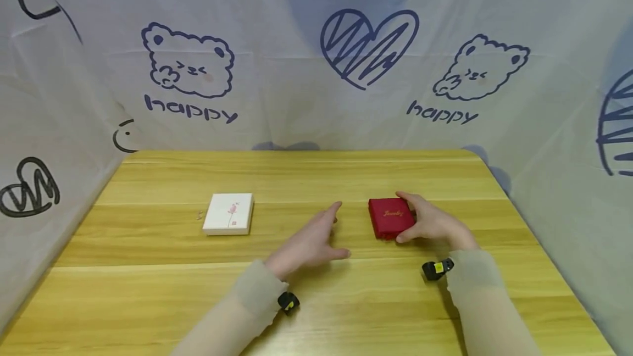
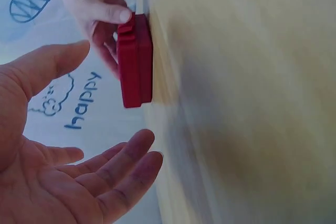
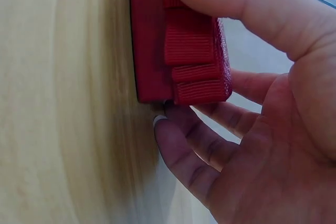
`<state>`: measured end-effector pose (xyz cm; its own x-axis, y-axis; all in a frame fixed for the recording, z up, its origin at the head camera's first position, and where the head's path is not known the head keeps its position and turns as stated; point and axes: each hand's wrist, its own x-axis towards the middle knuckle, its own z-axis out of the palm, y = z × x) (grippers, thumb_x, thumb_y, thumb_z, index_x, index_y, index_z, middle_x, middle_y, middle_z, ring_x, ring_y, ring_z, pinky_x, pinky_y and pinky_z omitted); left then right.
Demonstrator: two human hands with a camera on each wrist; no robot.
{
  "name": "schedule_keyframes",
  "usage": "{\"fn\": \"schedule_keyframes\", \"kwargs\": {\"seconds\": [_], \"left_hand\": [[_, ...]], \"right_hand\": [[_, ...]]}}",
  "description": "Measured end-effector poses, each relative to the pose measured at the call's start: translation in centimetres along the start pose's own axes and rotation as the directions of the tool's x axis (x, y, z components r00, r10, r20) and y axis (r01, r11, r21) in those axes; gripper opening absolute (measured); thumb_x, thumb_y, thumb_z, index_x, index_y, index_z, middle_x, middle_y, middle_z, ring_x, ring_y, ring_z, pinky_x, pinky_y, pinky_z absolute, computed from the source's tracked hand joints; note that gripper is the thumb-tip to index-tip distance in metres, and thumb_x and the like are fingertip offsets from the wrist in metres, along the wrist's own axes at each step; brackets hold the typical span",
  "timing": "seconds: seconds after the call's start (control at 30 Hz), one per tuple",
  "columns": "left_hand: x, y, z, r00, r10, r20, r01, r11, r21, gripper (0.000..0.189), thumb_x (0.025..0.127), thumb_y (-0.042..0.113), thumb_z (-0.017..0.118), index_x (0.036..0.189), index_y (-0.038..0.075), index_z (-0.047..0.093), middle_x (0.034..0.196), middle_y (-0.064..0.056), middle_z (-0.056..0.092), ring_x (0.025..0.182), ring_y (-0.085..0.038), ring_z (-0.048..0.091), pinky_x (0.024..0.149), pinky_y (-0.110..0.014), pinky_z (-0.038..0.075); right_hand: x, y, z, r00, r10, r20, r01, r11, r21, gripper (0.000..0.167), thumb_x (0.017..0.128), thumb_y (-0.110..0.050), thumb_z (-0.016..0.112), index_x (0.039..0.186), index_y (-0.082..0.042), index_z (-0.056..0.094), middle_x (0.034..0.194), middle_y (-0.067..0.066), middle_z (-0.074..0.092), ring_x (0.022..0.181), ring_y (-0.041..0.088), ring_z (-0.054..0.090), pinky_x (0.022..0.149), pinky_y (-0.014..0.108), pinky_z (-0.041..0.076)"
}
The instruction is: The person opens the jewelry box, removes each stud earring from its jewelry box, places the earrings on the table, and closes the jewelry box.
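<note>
A small red jewelry box [image 1: 390, 217] with gold lettering sits on the wooden table, its lid down. My right hand [image 1: 432, 221] grips it from the right, thumb at the near side and fingers round the far edge. In the right wrist view, the thumb lies against a red ribbon bow [image 3: 191, 45] on the box's side. To the left of the box, and apart from it, my left hand [image 1: 311, 240] hovers with thumb and fingers spread. Its palm [image 2: 37, 192] holds nothing in the left wrist view.
A white square box [image 1: 228, 214] printed with a pink flower lies to the left on the table [image 1: 148, 290]. Beside it are tiny shiny pieces [image 1: 200, 215], too small to make out. A white cloth [image 1: 277, 98] with drawings hangs behind the table.
</note>
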<state>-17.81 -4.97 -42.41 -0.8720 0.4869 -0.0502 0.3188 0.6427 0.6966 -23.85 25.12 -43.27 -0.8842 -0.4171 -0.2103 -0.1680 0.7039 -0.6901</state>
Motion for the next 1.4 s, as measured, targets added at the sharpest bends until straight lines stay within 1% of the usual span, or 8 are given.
{"fn": "schedule_keyframes", "kwargs": {"seconds": [0.23, 0.4, 0.6, 0.83, 0.9, 1.1, 1.23, 1.4], "left_hand": [[1.1, 0.5, 1.0, 1.0, -0.001, 0.026, 0.002, 1.0, -0.017, 0.098, 0.084, 0.025, 0.079, 0.156, 0.003, 0.016, 0.133, -0.019, 0.054, 0.105, -0.022, 0.059, 0.094, -0.037, 0.047], [1.9, 0.6, 1.8, 0.999, -0.006, 0.045, 0.008, 0.999, -0.04, 0.097, 0.083, 0.024, 0.08, 0.155, 0.003, 0.018, 0.129, -0.017, 0.056, 0.101, -0.02, 0.061, 0.088, -0.033, 0.049], [2.8, 0.9, 2.2, 0.999, -0.023, 0.045, 0.026, 0.998, -0.054, 0.097, 0.083, 0.023, 0.08, 0.155, 0.002, 0.018, 0.126, -0.016, 0.058, 0.095, -0.016, 0.06, 0.085, -0.031, 0.049], [3.5, 0.9, 2.3, 0.999, -0.038, 0.036, 0.04, 0.998, -0.04, 0.101, 0.082, 0.02, 0.081, 0.155, 0.003, 0.014, 0.098, -0.006, 0.06, 0.079, -0.012, 0.054, 0.075, -0.028, 0.047], [3.6, 1.0, 2.2, 0.999, -0.035, 0.041, 0.037, 0.999, -0.035, 0.101, 0.081, 0.019, 0.081, 0.155, 0.002, 0.014, 0.093, -0.005, 0.06, 0.077, -0.012, 0.054, 0.074, -0.028, 0.047], [3.5, 1.1, 2.0, 0.999, -0.031, 0.044, 0.032, 0.999, -0.022, 0.102, 0.082, 0.019, 0.081, 0.155, 0.001, 0.013, 0.098, -0.005, 0.061, 0.082, -0.013, 0.056, 0.076, -0.027, 0.046], [3.3, 1.0, 1.9, 0.999, -0.009, 0.044, 0.01, 1.0, -0.008, 0.102, 0.082, 0.02, 0.081, 0.155, 0.0, 0.013, 0.096, -0.006, 0.061, 0.083, -0.015, 0.056, 0.076, -0.028, 0.047], [3.0, 0.7, 1.6, 1.0, 0.011, 0.029, -0.008, 0.996, -0.085, 0.101, 0.082, 0.015, 0.081, 0.155, 0.0, 0.012, 0.124, -0.012, 0.06, 0.1, -0.017, 0.059, 0.087, -0.028, 0.048]], "right_hand": [[0.3, 0.0, 0.3, 1.0, 0.009, -0.005, -0.009, 1.0, -0.017, 0.107, 0.069, -0.02, 0.09, 0.151, 0.0, 0.025, 0.145, 0.028, 0.033, 0.123, 0.042, 0.037, 0.103, 0.059, 0.034], [0.5, 0.0, 0.6, 1.0, -0.026, -0.003, 0.026, 1.0, -0.014, 0.103, 0.068, -0.013, 0.088, 0.15, 0.001, 0.027, 0.141, 0.027, 0.037, 0.12, 0.041, 0.04, 0.103, 0.058, 0.033], [0.6, -0.2, 0.9, 0.999, -0.048, 0.013, 0.047, 0.998, 0.03, 0.097, 0.068, -0.008, 0.088, 0.146, 0.003, 0.031, 0.133, 0.023, 0.046, 0.115, 0.037, 0.046, 0.099, 0.053, 0.038], [0.6, -0.8, 1.2, 0.996, -0.088, 0.023, 0.087, 0.996, 0.022, 0.092, 0.067, -0.009, 0.089, 0.142, 0.003, 0.037, 0.127, 0.017, 0.052, 0.109, 0.033, 0.051, 0.096, 0.05, 0.042], [0.6, -0.9, 1.3, 0.995, -0.093, 0.023, 0.093, 0.996, 0.012, 0.092, 0.067, -0.01, 0.089, 0.141, 0.003, 0.038, 0.126, 0.017, 0.053, 0.109, 0.033, 0.051, 0.095, 0.051, 0.043], [0.8, -1.7, 1.9, 0.993, -0.107, 0.042, 0.106, 0.994, 0.013, 0.094, 0.068, -0.013, 0.09, 0.143, 0.003, 0.036, 0.129, 0.017, 0.052, 0.111, 0.033, 0.052, 0.096, 0.051, 0.044], [0.9, -2.3, 2.3, 0.994, -0.104, 0.04, 0.103, 0.994, 0.019, 0.093, 0.069, -0.014, 0.089, 0.143, 0.003, 0.036, 0.13, 0.017, 0.051, 0.112, 0.033, 0.051, 0.096, 0.052, 0.044], [0.8, -3.4, 2.6, 0.994, -0.106, 0.027, 0.106, 0.994, 0.018, 0.092, 0.069, -0.015, 0.089, 0.143, 0.002, 0.037, 0.128, 0.016, 0.052, 0.11, 0.032, 0.052, 0.094, 0.05, 0.045]]}}
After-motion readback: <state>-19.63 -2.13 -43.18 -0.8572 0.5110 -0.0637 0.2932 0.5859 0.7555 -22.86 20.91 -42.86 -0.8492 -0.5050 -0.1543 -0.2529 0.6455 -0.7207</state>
